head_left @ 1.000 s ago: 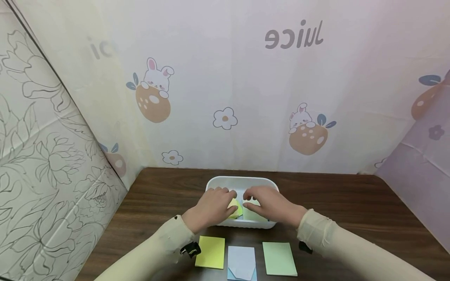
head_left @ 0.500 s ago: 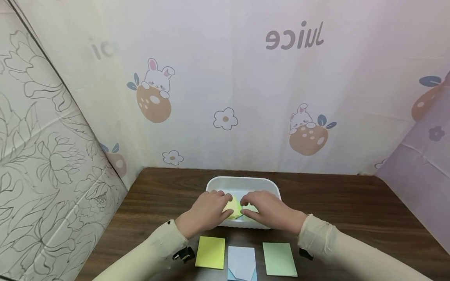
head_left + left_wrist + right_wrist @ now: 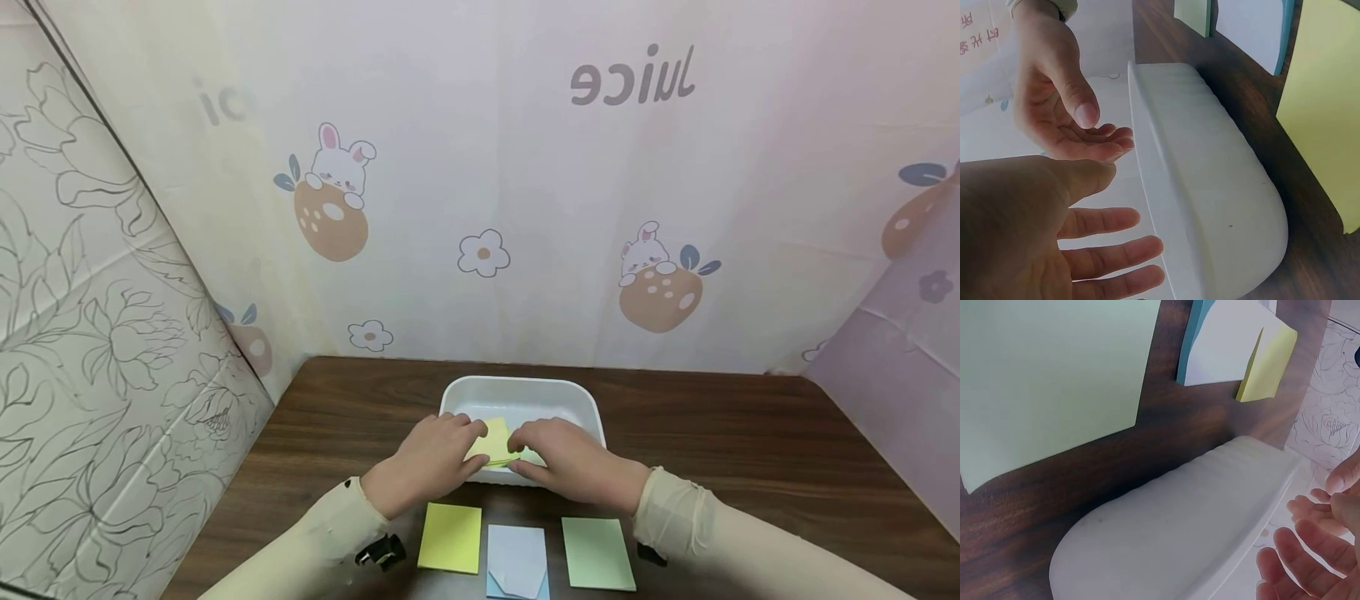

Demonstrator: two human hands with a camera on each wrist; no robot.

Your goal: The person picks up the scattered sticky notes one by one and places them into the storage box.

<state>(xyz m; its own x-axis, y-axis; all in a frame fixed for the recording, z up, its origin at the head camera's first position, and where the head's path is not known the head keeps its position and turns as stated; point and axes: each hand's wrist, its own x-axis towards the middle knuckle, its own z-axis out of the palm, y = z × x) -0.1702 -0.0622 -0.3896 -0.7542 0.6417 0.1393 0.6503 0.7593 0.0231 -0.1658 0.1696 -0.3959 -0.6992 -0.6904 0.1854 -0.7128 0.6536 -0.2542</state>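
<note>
The left hand [image 3: 426, 460] and right hand [image 3: 568, 462] have drawn back slightly, fingers apart, perhaps touching the yellow paper slips [image 3: 496, 443] in one white plastic tray [image 3: 558, 400]; nearer lie one yellow paper pad [image 3: 450, 537], one white-and-blue pad [image 3: 517, 557], one pale-green pad [image 3: 597, 552].

A white, round-cornered tray [image 3: 517, 382] is sitting upright on the bench [image 3: 360, 400]; inside, yellow paper notes [image 3: 495, 442] are lying loosely stacked near pale-green paper [image 3: 532, 456].

brown wooden table [image 3: 697, 433], white tray [image 3: 517, 380], yellow pad [image 3: 450, 538], white-and-blue pad [image 3: 517, 560], green pad [image 3: 597, 553]
</note>
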